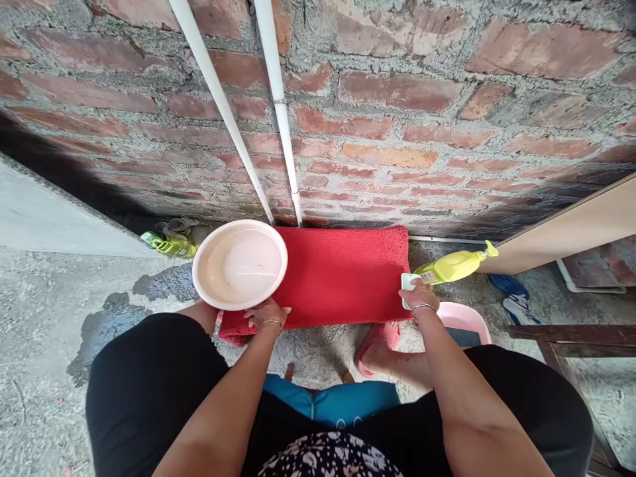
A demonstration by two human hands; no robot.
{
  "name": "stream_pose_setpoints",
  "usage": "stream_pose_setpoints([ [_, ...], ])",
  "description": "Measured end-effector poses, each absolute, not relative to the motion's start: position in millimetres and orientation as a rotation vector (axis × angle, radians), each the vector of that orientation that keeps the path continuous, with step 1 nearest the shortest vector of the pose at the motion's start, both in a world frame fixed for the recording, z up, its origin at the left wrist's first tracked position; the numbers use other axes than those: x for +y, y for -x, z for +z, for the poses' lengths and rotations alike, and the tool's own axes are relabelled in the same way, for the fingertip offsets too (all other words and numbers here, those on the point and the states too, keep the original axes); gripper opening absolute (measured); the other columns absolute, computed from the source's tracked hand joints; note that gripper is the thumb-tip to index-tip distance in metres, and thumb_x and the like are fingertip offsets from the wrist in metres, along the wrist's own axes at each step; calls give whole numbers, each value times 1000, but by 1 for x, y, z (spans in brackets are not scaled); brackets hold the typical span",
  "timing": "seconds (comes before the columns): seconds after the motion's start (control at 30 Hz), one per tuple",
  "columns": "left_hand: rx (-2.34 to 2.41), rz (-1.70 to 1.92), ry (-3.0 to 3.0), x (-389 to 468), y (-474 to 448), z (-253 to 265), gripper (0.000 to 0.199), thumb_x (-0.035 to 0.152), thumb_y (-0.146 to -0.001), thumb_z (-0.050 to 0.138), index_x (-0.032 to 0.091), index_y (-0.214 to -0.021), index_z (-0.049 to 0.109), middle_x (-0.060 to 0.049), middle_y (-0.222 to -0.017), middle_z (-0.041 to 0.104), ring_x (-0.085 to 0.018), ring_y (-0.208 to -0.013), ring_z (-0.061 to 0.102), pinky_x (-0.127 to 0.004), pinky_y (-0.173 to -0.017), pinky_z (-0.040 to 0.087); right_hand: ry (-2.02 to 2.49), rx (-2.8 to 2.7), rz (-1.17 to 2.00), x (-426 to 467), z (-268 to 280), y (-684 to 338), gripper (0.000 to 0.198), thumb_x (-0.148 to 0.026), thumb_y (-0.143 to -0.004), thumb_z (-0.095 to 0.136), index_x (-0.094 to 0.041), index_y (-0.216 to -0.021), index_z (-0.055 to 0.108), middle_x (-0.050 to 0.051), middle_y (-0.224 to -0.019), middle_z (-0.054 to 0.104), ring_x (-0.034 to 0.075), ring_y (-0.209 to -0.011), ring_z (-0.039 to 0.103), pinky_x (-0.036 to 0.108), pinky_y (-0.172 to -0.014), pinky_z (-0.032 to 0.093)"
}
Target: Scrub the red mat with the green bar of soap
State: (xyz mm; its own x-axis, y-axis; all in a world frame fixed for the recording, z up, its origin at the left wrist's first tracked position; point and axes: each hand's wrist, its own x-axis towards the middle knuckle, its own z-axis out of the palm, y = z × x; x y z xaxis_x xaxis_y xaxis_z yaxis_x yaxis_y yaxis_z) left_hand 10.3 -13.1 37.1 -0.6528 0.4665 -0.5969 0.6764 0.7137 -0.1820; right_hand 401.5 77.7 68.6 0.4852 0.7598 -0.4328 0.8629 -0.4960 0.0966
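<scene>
A red textured mat or cloth [342, 275] lies spread across a low support in front of me, its near left edge hanging down. My left hand [265, 313] rests at its near edge just below the basin rim, thumb apart from the fingers, holding nothing that I can see. On the left end stands a pale pink basin [241, 295] with clear water in it. My right hand [421, 295] is closed around a flat, pale green block [408, 283] at the mat's right edge; its exact kind is unclear. Right beside that hand is a yellow-green pump bottle [454, 266].
A pink tub [476, 319] sits on the floor beyond my right wrist. Yellow-green bottles [173, 246] lie at the left by a wet concrete patch [112, 331]. Two white pipes [285, 142] run down the brick wall [387, 159]. A dark wooden frame [561, 338] stands at right.
</scene>
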Motion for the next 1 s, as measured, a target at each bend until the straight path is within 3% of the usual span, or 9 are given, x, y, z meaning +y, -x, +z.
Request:
stream_pose_setpoints([
  [0.27, 2399, -541, -862, -13, -9, 36, 94, 61, -71, 66, 14, -147, 36, -34, -146, 36, -52, -134, 35, -57, -83, 48, -2161, 1883, -541, 86, 75, -296, 53, -45, -76, 63, -27, -125, 55, 8, -115, 56, 22, -98, 61, 33, -86, 41],
  [0.53, 2378, -541, -830, -9, -9, 38, 95, 59, -71, 67, 15, -148, 34, -35, -146, 35, -51, -134, 34, -56, -85, 47, -1810, 2102, -545, 88, 65, -202, 56, -42, -75, 65, -26, -127, 54, 11, -120, 53, 25, -109, 55, 36, -92, 35],
  [1.0, 2414, -536, -784, -8, -9, 36, 98, 61, -67, 69, 11, -145, 40, -37, -147, 31, -54, -134, 31, -58, -82, 48, -2327, 1499, -485, 92, 67, -386, 54, -48, -77, 61, -27, -126, 52, 10, -120, 55, 26, -107, 61, 39, -91, 44],
])
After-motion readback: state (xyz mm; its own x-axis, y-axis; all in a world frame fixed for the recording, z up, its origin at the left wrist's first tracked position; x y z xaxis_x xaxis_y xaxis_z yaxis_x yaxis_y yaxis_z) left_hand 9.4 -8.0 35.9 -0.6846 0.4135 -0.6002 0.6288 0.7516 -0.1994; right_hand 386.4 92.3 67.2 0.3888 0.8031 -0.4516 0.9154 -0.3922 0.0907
